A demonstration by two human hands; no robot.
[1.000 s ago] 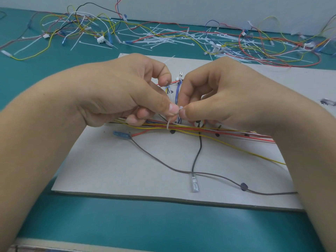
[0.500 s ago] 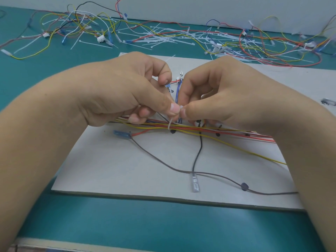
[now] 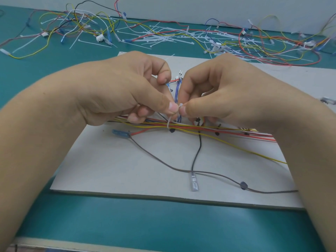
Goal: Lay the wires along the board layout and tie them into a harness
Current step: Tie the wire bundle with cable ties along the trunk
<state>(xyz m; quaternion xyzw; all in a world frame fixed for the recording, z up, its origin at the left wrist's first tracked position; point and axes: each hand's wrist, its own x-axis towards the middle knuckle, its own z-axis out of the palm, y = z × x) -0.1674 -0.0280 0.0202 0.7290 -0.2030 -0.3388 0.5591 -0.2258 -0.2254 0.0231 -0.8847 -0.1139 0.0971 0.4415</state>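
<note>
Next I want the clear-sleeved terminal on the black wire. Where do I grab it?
Pinch the clear-sleeved terminal across its long sides, coming from above at its near end. It lies flat on the board pointing toward the near edge, and the grey wire crosses its far end.

Teal worktop (image 3: pixel 163 224) fills most of the view, matte, w/ soft, even light and a faint sheen toward the front. Plain white wall (image 3: pixel 181 8) runs along its far edge at top. Bottom left: pale beige edge strip (image 3: pixel 72 241) along the front of the worktop.
</note>
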